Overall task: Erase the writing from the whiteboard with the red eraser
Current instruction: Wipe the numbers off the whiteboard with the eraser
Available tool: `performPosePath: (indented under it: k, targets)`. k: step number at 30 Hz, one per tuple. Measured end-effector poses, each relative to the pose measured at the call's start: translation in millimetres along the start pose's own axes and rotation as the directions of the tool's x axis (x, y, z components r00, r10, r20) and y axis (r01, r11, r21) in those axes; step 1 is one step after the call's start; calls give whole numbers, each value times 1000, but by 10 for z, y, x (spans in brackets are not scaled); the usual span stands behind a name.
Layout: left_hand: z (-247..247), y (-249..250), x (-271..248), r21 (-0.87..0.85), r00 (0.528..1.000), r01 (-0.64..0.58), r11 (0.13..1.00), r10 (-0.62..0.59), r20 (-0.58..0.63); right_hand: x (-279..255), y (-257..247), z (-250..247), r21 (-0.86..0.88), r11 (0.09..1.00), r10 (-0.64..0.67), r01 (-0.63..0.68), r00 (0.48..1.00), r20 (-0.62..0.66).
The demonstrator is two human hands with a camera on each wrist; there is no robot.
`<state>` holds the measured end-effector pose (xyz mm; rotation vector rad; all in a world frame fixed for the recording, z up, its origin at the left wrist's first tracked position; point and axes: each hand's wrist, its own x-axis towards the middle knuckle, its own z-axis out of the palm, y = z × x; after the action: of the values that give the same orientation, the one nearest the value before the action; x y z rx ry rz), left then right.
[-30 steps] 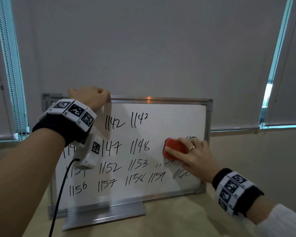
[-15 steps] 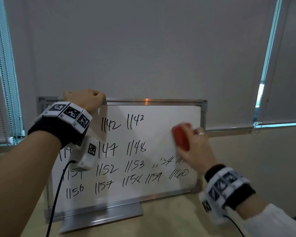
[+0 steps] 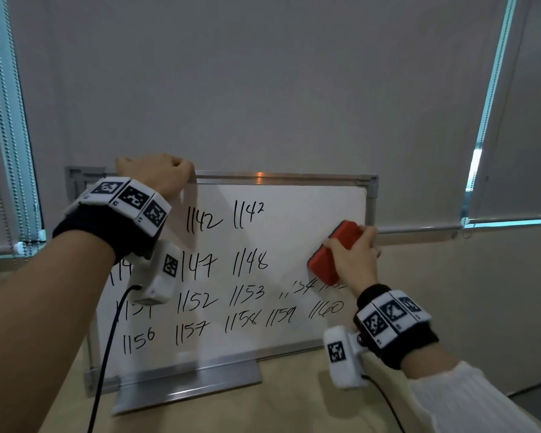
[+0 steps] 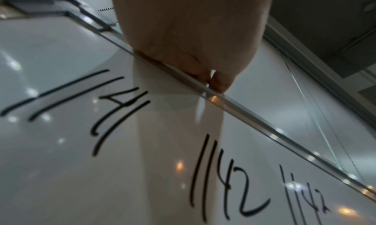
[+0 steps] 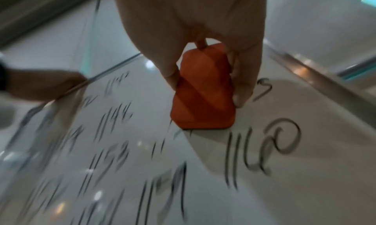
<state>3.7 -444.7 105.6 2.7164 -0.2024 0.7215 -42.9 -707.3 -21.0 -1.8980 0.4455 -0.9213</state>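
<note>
A small framed whiteboard stands upright on a metal foot, covered with rows of black handwritten numbers. Its upper right part is wiped clean. My right hand grips the red eraser and presses it flat on the board at the right, just above the half-erased third row. In the right wrist view the fingers curl round the eraser from both sides. My left hand grips the board's top frame near the left corner, also seen in the left wrist view on the frame edge.
The board stands on a tan tabletop against a wall of grey roller blinds. A window sill ledge runs behind the board's right edge. A black cable hangs from my left wrist camera across the board's left side.
The eraser swept from mid-board up toward the right edge, then came down and left a little. The number fragment at the right end of the second row is gone. My left hand kept its hold.
</note>
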Motion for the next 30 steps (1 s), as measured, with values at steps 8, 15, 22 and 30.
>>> performPosePath:
  k: [8,15,22,30]
  targets:
    - [-11,13,-19,-1,1000,-8,1000,8,-12,-371,196,192,8,999,31,-32,996,81]
    - [16,4,12,5,1000,-9,1000,9,-9,-174,151,101,-12,999,35,-35,999,26]
    - [75,-17,67,11,999,-19,1000,20,-27,67,-85,12,-222,929,-296,296,955,34]
    - [112,-48,108,22,999,-30,999,31,-40,-299,294,264,-460,400,-793,793,551,261]
